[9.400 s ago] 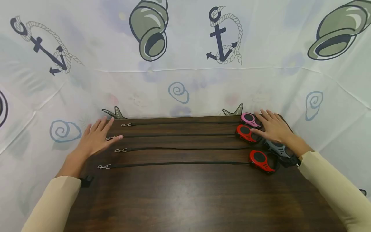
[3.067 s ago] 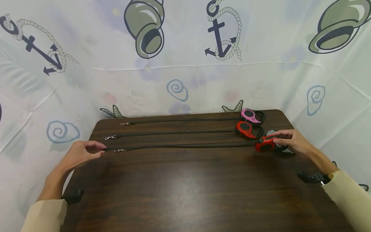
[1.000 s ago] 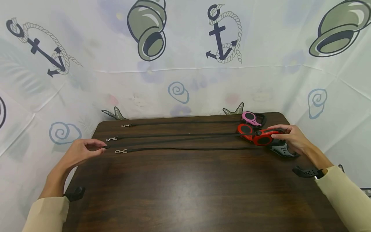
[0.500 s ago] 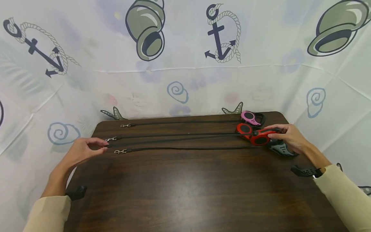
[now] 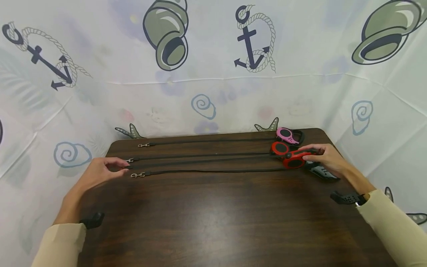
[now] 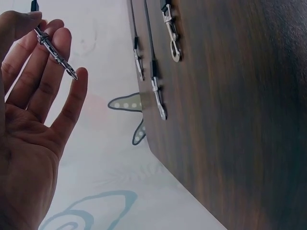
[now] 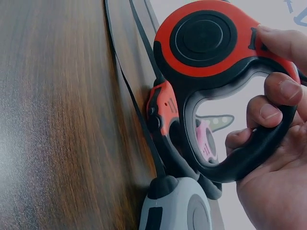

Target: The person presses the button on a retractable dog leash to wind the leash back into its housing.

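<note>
Extended on bench [image 5: 213,222]: pink leash [image 5: 285,134], grey leash [image 7: 178,206], red leash [image 5: 279,148]. Held leash [image 7: 204,38], above it, seems unplaced: right fingers [image 7: 261,113] curl round handle [image 7: 240,165], left fingers [image 6: 71,108] pinch strap end [image 6: 34,5].

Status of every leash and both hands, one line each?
Held red leash: lifted, strap drawn out.
Other red leash: on table, strap drawn out.
Pink leash: on table, strap drawn out.
Gray leash: on table, strap drawn out.
Left hand: pinches held red leash's strap near clip.
Right hand: grips held red leash's handle.
</note>
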Motion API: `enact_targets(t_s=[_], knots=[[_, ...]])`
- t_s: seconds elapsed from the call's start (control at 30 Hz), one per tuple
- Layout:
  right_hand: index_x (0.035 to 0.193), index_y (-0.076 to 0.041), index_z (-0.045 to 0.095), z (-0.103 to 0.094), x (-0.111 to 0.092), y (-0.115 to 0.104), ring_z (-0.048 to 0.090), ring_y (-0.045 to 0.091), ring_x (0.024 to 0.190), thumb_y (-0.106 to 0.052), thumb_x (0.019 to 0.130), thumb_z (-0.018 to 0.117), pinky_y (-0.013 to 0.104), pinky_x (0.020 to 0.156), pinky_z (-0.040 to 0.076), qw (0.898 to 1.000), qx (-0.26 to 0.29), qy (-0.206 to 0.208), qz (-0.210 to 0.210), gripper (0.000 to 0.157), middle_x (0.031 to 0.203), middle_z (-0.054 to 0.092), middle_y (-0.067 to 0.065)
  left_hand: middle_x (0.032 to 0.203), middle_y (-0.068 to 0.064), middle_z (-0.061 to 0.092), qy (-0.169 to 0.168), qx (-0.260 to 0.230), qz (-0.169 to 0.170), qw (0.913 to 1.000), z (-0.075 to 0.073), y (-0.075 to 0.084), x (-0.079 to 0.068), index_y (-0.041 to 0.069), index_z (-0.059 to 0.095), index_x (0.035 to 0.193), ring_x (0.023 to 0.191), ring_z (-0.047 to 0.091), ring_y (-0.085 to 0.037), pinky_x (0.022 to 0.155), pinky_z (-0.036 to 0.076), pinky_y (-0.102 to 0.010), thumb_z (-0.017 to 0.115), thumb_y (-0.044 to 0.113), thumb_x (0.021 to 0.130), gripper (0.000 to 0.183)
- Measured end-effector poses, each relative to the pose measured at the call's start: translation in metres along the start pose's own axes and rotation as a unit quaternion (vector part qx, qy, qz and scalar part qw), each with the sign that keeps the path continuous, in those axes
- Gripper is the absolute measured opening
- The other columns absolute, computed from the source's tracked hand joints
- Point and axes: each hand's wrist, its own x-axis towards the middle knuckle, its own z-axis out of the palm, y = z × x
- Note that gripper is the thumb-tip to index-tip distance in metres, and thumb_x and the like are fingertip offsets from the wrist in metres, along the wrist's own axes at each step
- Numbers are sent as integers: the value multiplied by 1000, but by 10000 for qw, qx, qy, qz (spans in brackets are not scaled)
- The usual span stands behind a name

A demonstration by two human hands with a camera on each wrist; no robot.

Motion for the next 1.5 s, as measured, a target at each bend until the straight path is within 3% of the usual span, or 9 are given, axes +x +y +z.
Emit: enact_targets(t_s=[0.4,0.9,1.23,1.5], knots=[[127,0,73,9,-2,-11,67,11,93,-1,98,73,25,82,58,10000,-64,8,-23,29,109,75,-9,93,-7,80,5,-163,191,9997,8,9,4,10,82,100,82,70,2,73,51,-10,86,0,85,19],[128,5,70,17,-1,-10,64,11,93,1,98,73,27,79,57,9997,-34,-85,-225,31,114,75,-8,89,-5,79,47,-99,399,9991,19,15,8,10,82,99,76,68,-2,69,55,-20,85,0,85,18],[130,8,67,27,1,-18,61,13,92,-3,98,74,28,79,56,9997,-129,-142,-130,35,113,75,-9,87,0,78,161,-85,486,9987,24,28,14,10,81,98,76,68,-2,72,53,-13,88,2,84,17],[131,5,69,34,2,-21,64,15,94,-8,97,77,26,80,56,9991,-344,-210,-128,37,117,75,-7,87,1,78,146,-186,911,9956,29,36,20,8,81,97,76,67,-3,72,53,-14,88,-1,81,20]])
